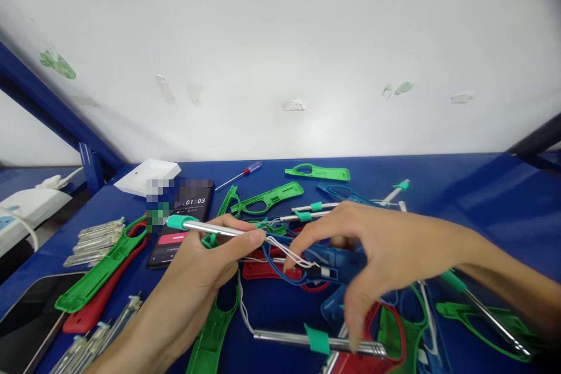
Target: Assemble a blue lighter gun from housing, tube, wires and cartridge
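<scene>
My left hand is closed around a thin silver metal tube, thumb pressed along it, with green tape at its far left end. White wires trail from near its right end towards a small white piece on a blue plastic casing. Over that casing my right hand is spread, fingers curved apart and thumb pointing down. Its index finger is close to the wires; whether it touches them I cannot tell. Below lies another silver tube with green tape, near the right thumb.
Green casing halves, a red casing and taped tubes lie scattered about. A screwdriver, a phone showing a timer and a white box are farther back. At left are another phone and bundled metal parts.
</scene>
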### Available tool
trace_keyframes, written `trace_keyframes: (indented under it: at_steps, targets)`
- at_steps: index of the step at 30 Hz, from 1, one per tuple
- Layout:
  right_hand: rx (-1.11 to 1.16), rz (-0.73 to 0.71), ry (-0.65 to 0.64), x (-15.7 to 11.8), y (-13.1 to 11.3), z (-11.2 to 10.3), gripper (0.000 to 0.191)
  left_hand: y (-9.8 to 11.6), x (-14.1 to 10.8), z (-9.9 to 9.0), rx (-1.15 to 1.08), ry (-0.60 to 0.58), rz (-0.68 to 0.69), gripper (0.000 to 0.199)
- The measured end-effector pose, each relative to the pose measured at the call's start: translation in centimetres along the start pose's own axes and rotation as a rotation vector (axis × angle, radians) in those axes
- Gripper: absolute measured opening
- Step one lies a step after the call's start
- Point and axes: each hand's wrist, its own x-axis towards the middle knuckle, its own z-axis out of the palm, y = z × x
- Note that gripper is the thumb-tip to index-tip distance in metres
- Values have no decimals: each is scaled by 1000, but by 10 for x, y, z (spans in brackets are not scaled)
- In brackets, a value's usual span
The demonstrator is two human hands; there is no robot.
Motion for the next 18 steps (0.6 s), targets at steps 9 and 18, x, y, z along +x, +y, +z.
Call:
trace_keyframes:
  at_steps: [9, 18]
  targets:
    - [-3, -82, 79, 0, 1, 6, 42, -3, 1, -3, -19, 11, -20, 53]
    - [24, -100, 84, 4, 10, 8, 36, -1, -1, 2, 10, 28, -11, 50]
